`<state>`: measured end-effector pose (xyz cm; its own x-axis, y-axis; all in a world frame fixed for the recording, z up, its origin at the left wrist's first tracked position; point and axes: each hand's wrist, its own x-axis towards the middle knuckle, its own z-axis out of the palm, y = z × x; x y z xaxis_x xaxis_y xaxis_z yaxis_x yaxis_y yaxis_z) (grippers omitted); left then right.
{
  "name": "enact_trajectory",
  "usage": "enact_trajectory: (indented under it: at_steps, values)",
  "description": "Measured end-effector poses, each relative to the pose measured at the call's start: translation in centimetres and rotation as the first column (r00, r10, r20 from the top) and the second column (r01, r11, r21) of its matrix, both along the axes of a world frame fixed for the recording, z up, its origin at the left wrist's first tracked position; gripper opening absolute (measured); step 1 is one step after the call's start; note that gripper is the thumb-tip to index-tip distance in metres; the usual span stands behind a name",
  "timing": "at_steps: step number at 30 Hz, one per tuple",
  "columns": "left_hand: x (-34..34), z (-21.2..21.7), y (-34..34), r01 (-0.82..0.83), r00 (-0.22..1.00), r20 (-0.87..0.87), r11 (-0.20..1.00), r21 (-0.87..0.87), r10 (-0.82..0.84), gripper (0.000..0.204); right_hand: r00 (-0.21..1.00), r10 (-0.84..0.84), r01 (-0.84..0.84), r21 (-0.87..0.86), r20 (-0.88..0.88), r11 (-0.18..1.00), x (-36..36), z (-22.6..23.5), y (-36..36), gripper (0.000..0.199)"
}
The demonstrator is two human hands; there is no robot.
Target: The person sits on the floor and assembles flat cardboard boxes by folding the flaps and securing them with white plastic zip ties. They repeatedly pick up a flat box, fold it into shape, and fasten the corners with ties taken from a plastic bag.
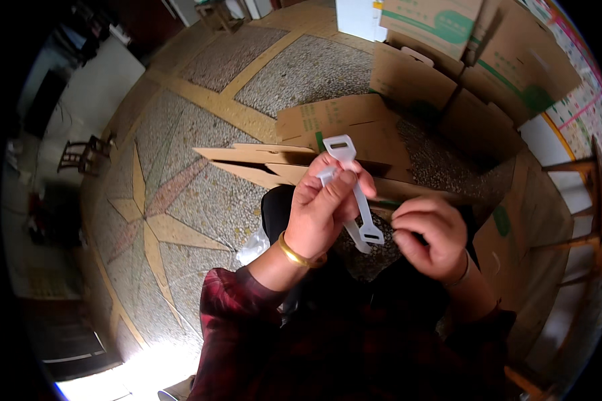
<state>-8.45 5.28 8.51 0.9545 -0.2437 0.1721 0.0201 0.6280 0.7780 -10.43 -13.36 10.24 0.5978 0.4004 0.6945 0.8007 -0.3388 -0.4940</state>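
Observation:
My left hand [328, 207], with a gold bangle at its wrist, is closed around white plastic carry handles [362, 200]. One handle strip has slotted, widened ends; its upper end pokes out above my fingers and its lower end hangs below them. At least one more white strip [354, 235] lies behind it, partly hidden by the hand. To the right, my right hand [431, 237] is loosely curled, apart from the handles. A small gap shows between its thumb and fingers, and nothing is seen in them. Beyond my left hand stands a folded cardboard box [261, 159].
A flattened carton [348, 123] with green print lies ahead on the speckled floor. Several cardboard boxes [415, 80] stand at the upper right. A clear plastic bag [253, 246] sits left of my knee. A wooden chair [575, 200] is at the right, a small one [83, 157] far left.

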Motion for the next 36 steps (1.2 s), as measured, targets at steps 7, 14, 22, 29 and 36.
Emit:
enact_trajectory:
  at_steps: [7,14,22,29,36]
  values:
    - [-0.4,-0.5,-4.7,-0.124,0.989,-0.096,0.987,-0.099,0.114,0.008,0.997,-0.072,0.074,0.087,-0.032,0.993,-1.6,-1.8,-1.1,0.024]
    - [-1.7,0.0,-6.1,-0.099,0.994,-0.045,0.992,-0.08,0.096,0.007,0.931,0.056,0.096,0.39,-0.36,0.916,-2.5,-4.3,0.9,0.042]
    - [2.2,1.7,-2.9,-0.162,0.987,0.027,0.979,0.124,0.16,0.006,0.703,0.099,-0.033,0.106,-0.705,0.994,-3.2,-5.2,-2.1,0.037]
    - [5.3,0.6,0.7,-0.2,0.901,0.374,0.553,0.809,-0.221,0.008,0.492,0.044,0.073,0.092,-0.869,0.993,-5.6,-10.6,-5.3,0.027]
    - [6.1,1.4,-2.3,-0.456,0.744,0.513,0.235,0.858,-0.427,0.01,0.746,-0.298,0.33,-0.058,-0.596,0.942,-5.6,-13.4,-5.3,0.029]
